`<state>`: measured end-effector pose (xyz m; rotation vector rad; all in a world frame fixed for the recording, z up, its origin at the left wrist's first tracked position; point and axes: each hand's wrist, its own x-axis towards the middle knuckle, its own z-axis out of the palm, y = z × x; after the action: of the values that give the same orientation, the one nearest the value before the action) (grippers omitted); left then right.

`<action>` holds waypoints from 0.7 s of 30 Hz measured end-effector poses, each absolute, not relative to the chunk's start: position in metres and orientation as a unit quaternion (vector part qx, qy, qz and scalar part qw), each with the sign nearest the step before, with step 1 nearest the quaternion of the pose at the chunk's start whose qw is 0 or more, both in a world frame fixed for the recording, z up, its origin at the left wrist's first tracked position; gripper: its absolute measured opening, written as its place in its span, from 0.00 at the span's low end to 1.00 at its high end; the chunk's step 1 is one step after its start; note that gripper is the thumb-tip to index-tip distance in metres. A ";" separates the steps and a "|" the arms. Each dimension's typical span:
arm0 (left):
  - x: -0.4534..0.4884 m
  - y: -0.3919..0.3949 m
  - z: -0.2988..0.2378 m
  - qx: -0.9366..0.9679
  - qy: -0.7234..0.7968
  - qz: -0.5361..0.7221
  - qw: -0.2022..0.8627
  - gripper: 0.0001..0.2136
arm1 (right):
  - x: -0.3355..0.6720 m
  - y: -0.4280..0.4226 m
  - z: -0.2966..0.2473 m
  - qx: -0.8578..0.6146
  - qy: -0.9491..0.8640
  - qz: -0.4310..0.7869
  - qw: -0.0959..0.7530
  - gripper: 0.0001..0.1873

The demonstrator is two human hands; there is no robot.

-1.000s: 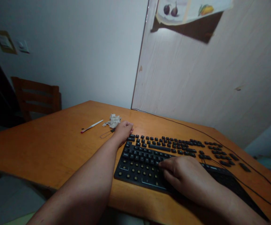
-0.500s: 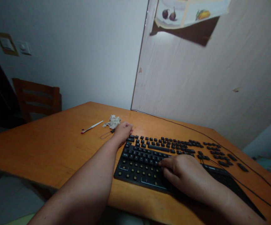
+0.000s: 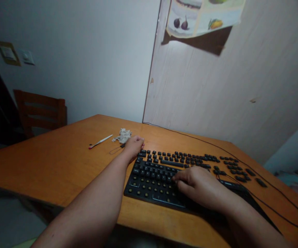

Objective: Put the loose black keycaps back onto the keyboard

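Note:
A black keyboard (image 3: pixel 149 197) lies near the table's front edge. Caps cover its upper rows at the left, while bare switch posts show in the lower rows. My right hand (image 3: pixel 198 182) is over the middle of the board, its thumb and fingers pinched on a keycap at the end of a capped row. The keycap is mostly hidden by the fingertips. Beyond the keyboard's top left corner, my left hand (image 3: pixel 134 146) rests on the table with curled fingers; what they hold, if anything, is hidden. Loose black keycaps (image 3: pixel 173 163) lie in rows behind the keyboard.
A crumpled grey-white cloth or tissue (image 3: pixel 123 135), a wire keycap puller (image 3: pixel 116 150) and a white toothbrush (image 3: pixel 101 141) lie left of my left hand. A black cable (image 3: pixel 205 141) crosses the back of the wooden table (image 3: pixel 61 162). A chair (image 3: pixel 40 110) stands behind, at the left.
The view has shifted slightly. My right hand stays pinched at nearly the same place on the keyboard, and my left hand remains curled beside its corner.

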<state>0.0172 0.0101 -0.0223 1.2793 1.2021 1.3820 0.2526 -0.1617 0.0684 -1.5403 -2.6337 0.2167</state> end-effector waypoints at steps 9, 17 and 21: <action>0.016 0.010 -0.022 0.511 0.480 0.557 0.446 0.09 | 0.287 -0.125 0.056 -0.526 -0.786 0.187 0.265 0.13; 0.012 0.012 -0.023 0.524 0.472 0.556 0.439 0.10 | 0.307 -0.100 0.054 -0.629 -0.707 0.116 0.302 0.16; 0.012 0.012 -0.022 0.522 0.470 0.557 0.444 0.11 | 0.309 -0.092 0.064 -0.653 -0.710 0.083 0.252 0.13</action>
<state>0.0121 0.0117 -0.0223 1.2942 1.1643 1.3805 0.3087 -0.0916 0.0639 -1.7750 -1.9309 0.2256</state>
